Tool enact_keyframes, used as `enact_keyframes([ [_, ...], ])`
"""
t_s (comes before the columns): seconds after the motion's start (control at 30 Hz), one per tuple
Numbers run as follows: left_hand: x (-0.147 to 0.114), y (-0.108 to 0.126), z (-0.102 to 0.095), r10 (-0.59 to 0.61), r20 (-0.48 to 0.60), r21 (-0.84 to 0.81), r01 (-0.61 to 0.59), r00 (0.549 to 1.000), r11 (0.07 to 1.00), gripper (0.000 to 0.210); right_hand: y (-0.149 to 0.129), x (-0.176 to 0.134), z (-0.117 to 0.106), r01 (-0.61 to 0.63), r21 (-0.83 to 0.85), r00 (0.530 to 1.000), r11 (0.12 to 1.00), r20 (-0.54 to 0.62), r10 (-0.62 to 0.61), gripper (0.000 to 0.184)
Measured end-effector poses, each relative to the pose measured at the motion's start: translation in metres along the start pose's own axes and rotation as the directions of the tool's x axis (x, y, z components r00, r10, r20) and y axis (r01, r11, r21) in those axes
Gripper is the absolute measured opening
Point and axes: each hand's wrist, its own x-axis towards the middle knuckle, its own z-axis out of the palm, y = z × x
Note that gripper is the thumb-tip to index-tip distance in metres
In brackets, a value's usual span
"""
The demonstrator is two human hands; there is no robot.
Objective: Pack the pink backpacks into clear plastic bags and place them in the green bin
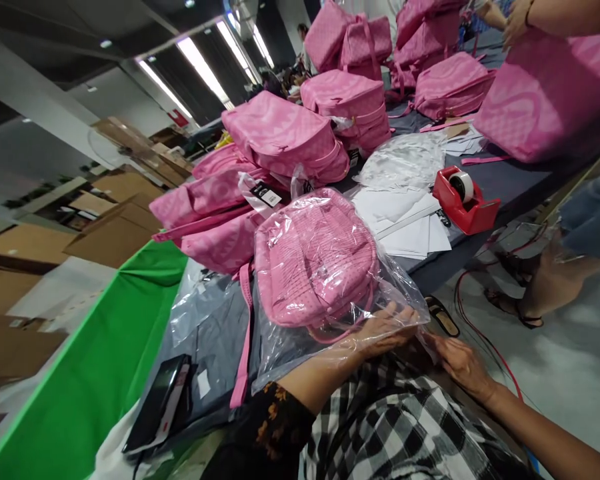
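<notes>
With the right hand [460,363] pinching the clear bag's [403,287] edge and the left hand [387,327] under its film, grip unclear, the pink backpack [315,260] just beyond the left hand could snag and tear the film if tugged unevenly.

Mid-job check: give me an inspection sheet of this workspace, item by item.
Surface: dark-covered table, partly hidden by the goods.
Job's things: pink backpack inside a clear bag; more pink backpacks behind.
Clutter: white papers, red tape dispenser, clear plastic pile, black object at near left.
Grip: left hand under clear plastic near the backpack, right hand at the clear bag's edge; closure of both unclear.
Cables: red cable on the floor at right.
Surroundings: cardboard boxes and green sheet at left; another person's hand by a pink bag.
</notes>
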Motion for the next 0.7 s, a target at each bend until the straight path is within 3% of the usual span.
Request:
enact_keyframes([
  [0.13, -0.015, -0.004, -0.001, 0.067, 0.085, -0.041, -0.064, 0.994, 0.997, 0.040, 0.006, -0.007, 0.005, -0.017, 0.002, 1.000, 1.000, 0.014, 0.017, 0.073],
  [0.33, -0.012, -0.002, -0.003, 0.116, 0.038, -0.010, -0.116, 0.993, 0.993, 0.040, 0.011, -0.012, 0.007, 0.102, -0.031, 0.993, 0.994, -0.048, -0.104, 0.057],
  [0.5, 0.001, 0.000, -0.018, 0.271, 0.028, 0.162, -0.272, 0.962, 0.949, 0.033, -0.002, -0.001, -0.022, 0.128, 0.032, 0.992, 0.991, -0.006, -0.128, 0.059],
  [0.63, -0.013, 0.002, -0.030, 0.335, -0.019, 0.249, -0.320, 0.942, 0.914, 0.030, -0.024, 0.003, -0.049, 0.008, 0.033, 0.999, 0.999, 0.035, -0.009, 0.057],
  [0.7, -0.022, 0.002, -0.034, 0.370, -0.067, 0.258, -0.342, 0.927, 0.904, 0.031, -0.025, 0.003, -0.064, 0.021, 0.025, 0.998, 0.999, 0.052, -0.023, 0.057],
])
